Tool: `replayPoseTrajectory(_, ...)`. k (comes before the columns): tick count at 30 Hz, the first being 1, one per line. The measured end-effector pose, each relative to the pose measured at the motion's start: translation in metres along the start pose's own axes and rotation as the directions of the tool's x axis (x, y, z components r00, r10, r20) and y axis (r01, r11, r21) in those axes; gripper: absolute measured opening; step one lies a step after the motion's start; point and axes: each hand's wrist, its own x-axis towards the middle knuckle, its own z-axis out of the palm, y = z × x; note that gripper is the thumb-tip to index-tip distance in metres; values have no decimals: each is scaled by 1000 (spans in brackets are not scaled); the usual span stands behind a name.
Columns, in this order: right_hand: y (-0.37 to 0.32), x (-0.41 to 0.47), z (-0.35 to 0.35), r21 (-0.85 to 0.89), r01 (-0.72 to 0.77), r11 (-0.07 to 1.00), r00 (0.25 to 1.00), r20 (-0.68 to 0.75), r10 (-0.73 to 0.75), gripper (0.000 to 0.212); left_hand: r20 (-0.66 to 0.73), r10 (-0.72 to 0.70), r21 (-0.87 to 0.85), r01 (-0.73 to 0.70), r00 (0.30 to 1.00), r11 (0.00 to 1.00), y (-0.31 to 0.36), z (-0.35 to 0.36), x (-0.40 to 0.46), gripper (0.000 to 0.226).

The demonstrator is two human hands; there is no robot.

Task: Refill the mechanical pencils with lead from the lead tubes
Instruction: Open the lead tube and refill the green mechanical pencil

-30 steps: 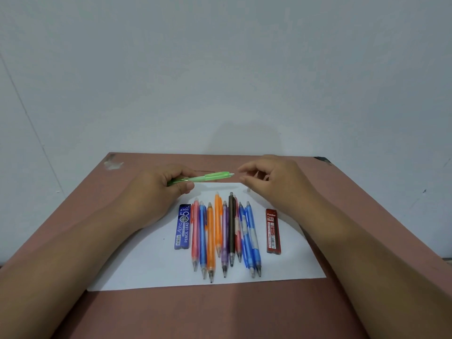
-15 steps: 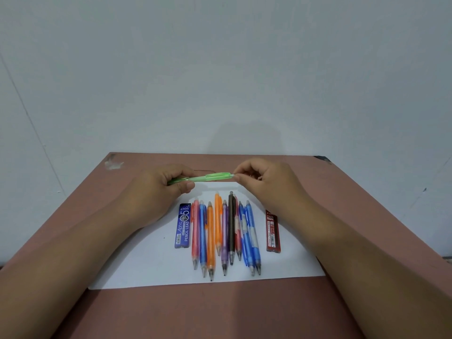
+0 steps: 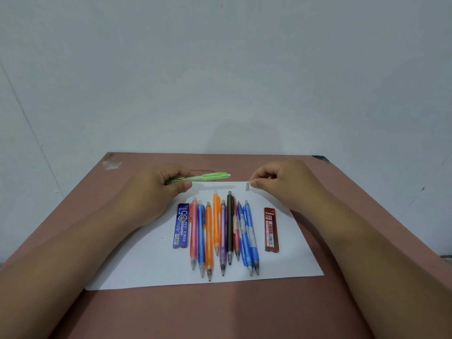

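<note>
My left hand [image 3: 156, 192] grips a green mechanical pencil [image 3: 208, 177] near its tip, holding it level above the table with its back end pointing right. My right hand [image 3: 281, 182] is apart from it, to the right, and pinches a small grey cap [image 3: 247, 186] just above the white paper sheet [image 3: 151, 265]. Several mechanical pencils [image 3: 220, 236] in red, blue, orange, purple and dark brown lie side by side on the sheet, tips toward me. A blue lead tube [image 3: 181, 226] lies left of them, a red lead tube [image 3: 271, 230] to their right.
The sheet lies on a reddish-brown table [image 3: 220, 311] that stands against a pale wall [image 3: 220, 81]. A scuffed patch [image 3: 111, 163] marks the far left corner. Both forearms reach in over the table's near corners.
My right hand met the back end of the green pencil, then drew away to the right and down with a small grey cap pinched in it. The left hand stayed put.
</note>
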Motion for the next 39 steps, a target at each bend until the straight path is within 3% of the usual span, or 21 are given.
replayPoseTrajectory(4, 3, -3, 1, -58, -78, 995, 994, 77, 83, 7, 5, 4, 2, -4, 1000, 1000, 2, 0, -1, 14)
replayPoseTrajectory(13, 1, -2, 4, -124, -85, 989, 986, 132, 101, 6, 9, 6, 31, -6, 1000, 1000, 2, 0, 0, 13)
replayPoseTrajectory(16, 0, -3, 3, -35, -76, 996, 994, 73, 78, 8, -4, 13, 40, -13, 1000, 999, 1, 0, 1, 13)
replayPoseTrajectory(20, -6, -4, 6, 119, 47, 992, 997, -66, -39, 8, -1, 17, 55, -17, 1000, 998, 1, 1, 2, 11)
replayPoseTrajectory(23, -12, -5, 13, 184, 84, 979, 996, -39, -78, 21, 36, 15, 47, -16, 999, 999, 4, 2, 0, 11)
replayPoseTrajectory(26, -15, -3, 20, 194, 102, 976, 995, -13, -101, 17, 51, 32, 14, -33, 998, 999, 8, 3, -1, 17)
replayPoseTrajectory(29, -18, 0, 23, 223, 93, 970, 996, -29, -89, 7, 53, 44, 0, -44, 998, 999, 8, 4, -1, 18)
replayPoseTrajectory(35, -8, 9, 16, 388, 35, 921, 989, -144, 23, 15, -43, -4, 81, 8, 999, 997, 9, 4, 0, 22)
replayPoseTrajectory(39, 10, 15, 9, 343, -61, 937, 982, -149, 118, 10, -42, -46, 82, 49, 998, 995, 10, 3, 2, 37)
